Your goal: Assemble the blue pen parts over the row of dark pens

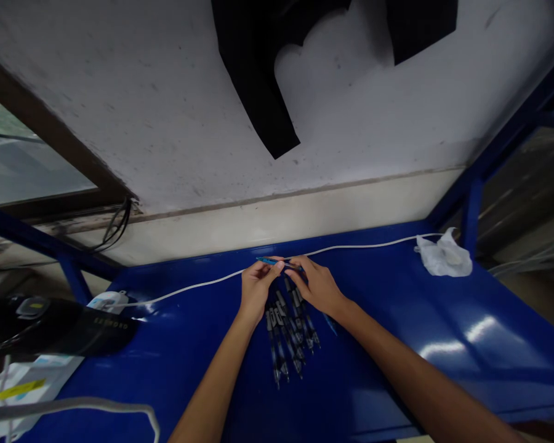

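A slim pen with a blue end (266, 261) lies almost level between my two hands, above the blue table. My left hand (255, 289) pinches it near the blue end, thumb on top. The fingers of my right hand (322, 288) are closed around its other, darker end. Whether the pen is whole or in two parts I cannot tell. Below my hands lie several clear pens with grey grips (284, 335), bunched with their tips toward me. Beside my right wrist is another blue piece (330, 324), partly hidden by the arm.
A white cable (364, 246) runs along the back of the blue table (189, 344). At the right rests a crumpled white plastic bag (444, 255). A black appliance (99, 332) and white packaging (50, 384) occupy the left side. Blue frame posts (471, 215) border the table.
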{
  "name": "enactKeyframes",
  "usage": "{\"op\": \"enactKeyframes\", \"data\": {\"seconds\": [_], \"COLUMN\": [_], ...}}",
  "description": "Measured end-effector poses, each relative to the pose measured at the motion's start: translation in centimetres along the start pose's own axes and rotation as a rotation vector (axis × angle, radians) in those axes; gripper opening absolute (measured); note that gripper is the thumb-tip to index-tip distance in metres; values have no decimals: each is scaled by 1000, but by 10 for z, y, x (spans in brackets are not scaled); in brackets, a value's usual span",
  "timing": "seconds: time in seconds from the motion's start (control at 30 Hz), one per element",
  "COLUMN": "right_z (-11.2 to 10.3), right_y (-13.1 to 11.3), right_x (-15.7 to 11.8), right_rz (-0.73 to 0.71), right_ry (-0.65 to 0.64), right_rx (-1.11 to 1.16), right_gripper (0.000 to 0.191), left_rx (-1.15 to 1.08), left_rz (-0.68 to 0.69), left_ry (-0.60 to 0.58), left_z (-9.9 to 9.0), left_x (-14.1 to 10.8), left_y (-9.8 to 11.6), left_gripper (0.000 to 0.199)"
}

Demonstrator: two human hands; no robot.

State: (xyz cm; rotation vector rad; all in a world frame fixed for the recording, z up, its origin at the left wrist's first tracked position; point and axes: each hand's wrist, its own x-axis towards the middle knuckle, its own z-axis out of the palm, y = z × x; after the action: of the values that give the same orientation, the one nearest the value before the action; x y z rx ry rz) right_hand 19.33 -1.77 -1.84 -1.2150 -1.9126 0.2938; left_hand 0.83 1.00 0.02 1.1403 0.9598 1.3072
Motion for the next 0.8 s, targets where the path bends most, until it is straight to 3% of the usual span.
{"op": "enactKeyframes", "data": {"seconds": [0.2,0.4,0.57,0.8], "right_z": [-1,1,-1,-1], "right_y": [-1,0,0,-1], "right_x": [0,-1,-1,-1], "right_rz": [-14,-9,-10,-8], "right_ry": [-31,3,-20,33], "right_rx": [-10,5,-15,39], "right_gripper": [32,22,31,23], "left_rx": [-10,-31,-6,-37], "left_rz": [-3,-20,-19,-23], "left_ry": [-6,-20,-34,-23], "left_z": [0,-2,-4,-2], "left_x": [1,0,1,0], "left_y": [0,-2,-4,-1], "left_gripper": [30,32,31,32]}}
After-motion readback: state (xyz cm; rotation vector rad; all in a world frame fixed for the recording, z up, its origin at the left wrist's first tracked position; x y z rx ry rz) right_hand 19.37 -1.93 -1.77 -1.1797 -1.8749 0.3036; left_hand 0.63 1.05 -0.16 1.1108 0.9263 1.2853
